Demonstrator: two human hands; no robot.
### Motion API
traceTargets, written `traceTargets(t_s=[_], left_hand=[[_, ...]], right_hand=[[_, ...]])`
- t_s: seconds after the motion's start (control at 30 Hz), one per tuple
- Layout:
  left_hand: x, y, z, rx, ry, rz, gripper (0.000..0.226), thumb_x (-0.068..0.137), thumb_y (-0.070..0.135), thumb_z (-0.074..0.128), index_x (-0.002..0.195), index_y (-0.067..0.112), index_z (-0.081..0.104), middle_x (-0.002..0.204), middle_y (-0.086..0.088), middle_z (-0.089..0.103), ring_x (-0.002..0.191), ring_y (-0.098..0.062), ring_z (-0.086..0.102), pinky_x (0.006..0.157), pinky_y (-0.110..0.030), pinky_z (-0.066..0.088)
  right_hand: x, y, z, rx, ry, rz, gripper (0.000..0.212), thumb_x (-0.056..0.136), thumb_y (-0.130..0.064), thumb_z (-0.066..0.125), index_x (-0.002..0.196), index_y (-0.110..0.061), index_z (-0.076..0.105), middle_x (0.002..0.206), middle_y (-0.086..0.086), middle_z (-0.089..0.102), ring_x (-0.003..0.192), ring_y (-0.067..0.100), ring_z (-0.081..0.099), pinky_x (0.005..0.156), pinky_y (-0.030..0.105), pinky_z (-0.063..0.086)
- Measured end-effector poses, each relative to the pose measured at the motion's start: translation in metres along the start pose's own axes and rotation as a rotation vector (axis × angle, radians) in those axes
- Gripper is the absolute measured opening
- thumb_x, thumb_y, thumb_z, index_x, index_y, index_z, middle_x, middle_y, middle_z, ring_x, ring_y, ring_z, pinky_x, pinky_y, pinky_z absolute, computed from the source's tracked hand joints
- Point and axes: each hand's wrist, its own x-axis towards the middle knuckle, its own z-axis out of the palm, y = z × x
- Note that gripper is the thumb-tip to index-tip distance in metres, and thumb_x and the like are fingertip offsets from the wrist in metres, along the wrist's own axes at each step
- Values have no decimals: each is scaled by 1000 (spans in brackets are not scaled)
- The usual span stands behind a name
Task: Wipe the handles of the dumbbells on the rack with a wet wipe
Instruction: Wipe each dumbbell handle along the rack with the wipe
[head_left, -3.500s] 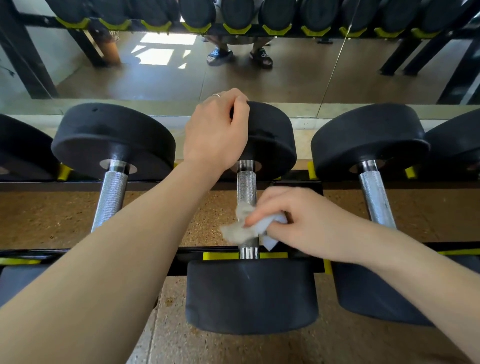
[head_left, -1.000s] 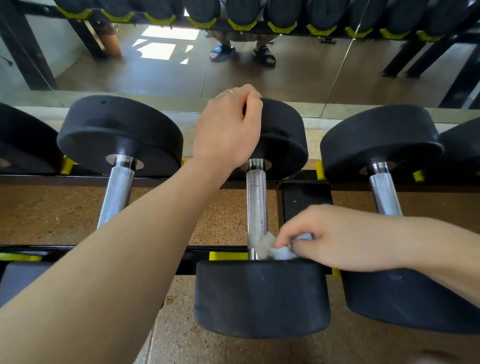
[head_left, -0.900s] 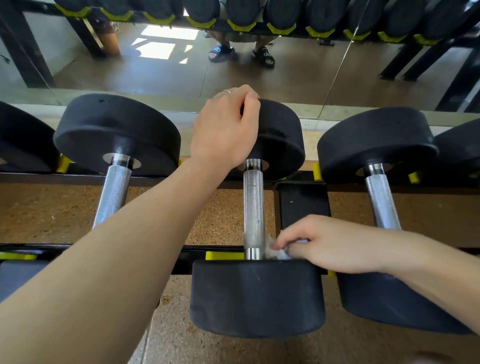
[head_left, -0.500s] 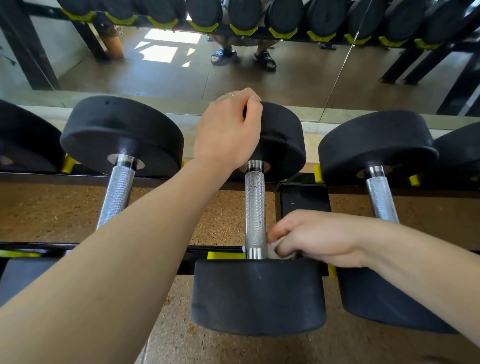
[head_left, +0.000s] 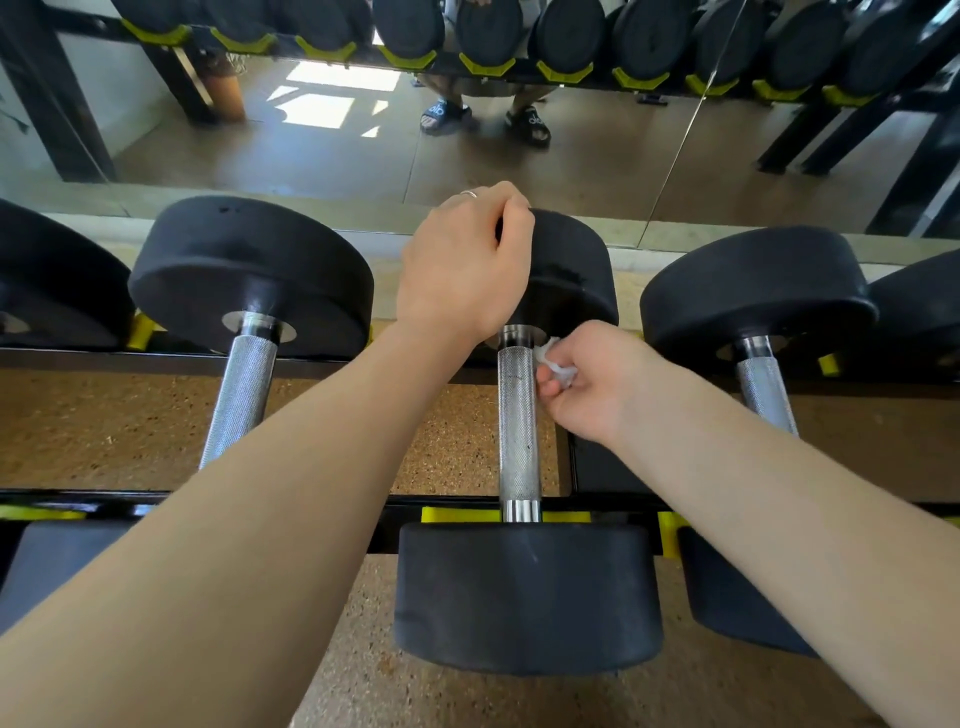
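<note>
Black dumbbells with knurled steel handles lie side by side on a low rack (head_left: 337, 506). My left hand (head_left: 460, 265) grips the top of the far head (head_left: 569, 275) of the middle dumbbell. My right hand (head_left: 587, 382) holds a crumpled white wet wipe (head_left: 556, 361) against the right side of that dumbbell's handle (head_left: 518, 426), near its far end. Most of the wipe is hidden in my fingers. The near head (head_left: 527, 597) faces me.
A dumbbell (head_left: 249, 280) lies to the left and another dumbbell (head_left: 758, 296) to the right, close beside the middle one. A mirror (head_left: 311, 145) behind the rack reflects dumbbells and sandalled feet. Cork-like flooring (head_left: 93, 426) shows between the rails.
My right hand has slid the wipe along the middle handle from its near end up to its far end. My left hand has stayed on the far head.
</note>
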Motion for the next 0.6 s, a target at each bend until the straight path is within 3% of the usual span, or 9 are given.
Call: traceTargets(t_s=[0.07, 0.13, 0.2, 0.23, 0.3, 0.37, 0.43, 0.5, 0.6], left_hand=[[0, 0, 1, -3, -2, -4, 35, 104, 29, 31, 84, 17, 57, 71, 7, 49, 77, -16, 49, 59, -31, 29], [0, -1, 1, -5, -2, -6, 35, 104, 29, 31, 84, 17, 57, 70, 6, 49, 76, -16, 49, 59, -32, 30], [0, -1, 1, -3, -8, -14, 35, 104, 29, 31, 84, 15, 57, 70, 6, 49, 77, -16, 48, 58, -30, 30], [0, -1, 0, -3, -14, -20, 35, 104, 29, 31, 85, 15, 57, 71, 6, 49, 78, -17, 48, 58, -30, 30], [0, 0, -1, -7, -27, -21, 35, 105, 29, 30, 87, 15, 57, 74, 5, 52, 81, -18, 49, 61, -32, 31], [0, 0, -1, 5, -31, -13, 36, 105, 30, 29, 88, 16, 58, 80, 3, 55, 83, -18, 51, 63, -31, 33], [0, 0, -2, 23, -29, 1, 37, 106, 30, 27, 90, 17, 58, 83, 1, 57, 82, -17, 52, 62, -27, 32], [-1, 2, -3, 38, -34, 11, 39, 107, 30, 25, 91, 14, 57, 84, -1, 57, 83, -18, 52, 67, -30, 36], [2, 1, -5, 43, -87, 37, 39, 108, 31, 21, 89, 14, 50, 79, -1, 51, 84, -24, 53, 76, -41, 44]], right_hand=[[-3, 2, 3, -42, 86, -47, 16, 99, -4, 42, 92, -1, 56, 76, 9, 51, 51, 8, 43, 42, 16, 33], [-12, 9, 1, -176, 136, -224, 17, 97, -3, 48, 103, -3, 64, 79, 9, 57, 57, 12, 52, 48, 21, 43], [-25, 25, -10, -556, 133, -608, 22, 96, -6, 52, 105, -13, 70, 90, 7, 65, 78, 17, 62, 71, 32, 52], [-36, 33, -15, -792, 94, -835, 25, 96, -9, 52, 111, -18, 69, 99, 3, 67, 87, 12, 63, 78, 27, 51], [-51, 40, -23, -1127, -103, -1115, 33, 96, -8, 49, 119, -23, 67, 104, -2, 69, 79, -1, 60, 66, 12, 45], [-49, 39, -27, -1445, -315, -1071, 34, 92, -4, 45, 110, -17, 71, 103, 4, 69, 80, 1, 60, 67, 12, 45], [-42, 33, -29, -1653, -419, -962, 38, 88, -4, 45, 105, -18, 76, 115, 1, 69, 102, 6, 60, 93, 19, 45], [-43, 28, -28, -1709, -532, -874, 39, 84, -1, 47, 98, -21, 79, 115, -10, 70, 110, 4, 58, 105, 23, 41], [-56, 21, -29, -1771, -634, -731, 40, 83, -2, 50, 94, -27, 80, 107, -14, 72, 107, 2, 60, 105, 26, 42]])
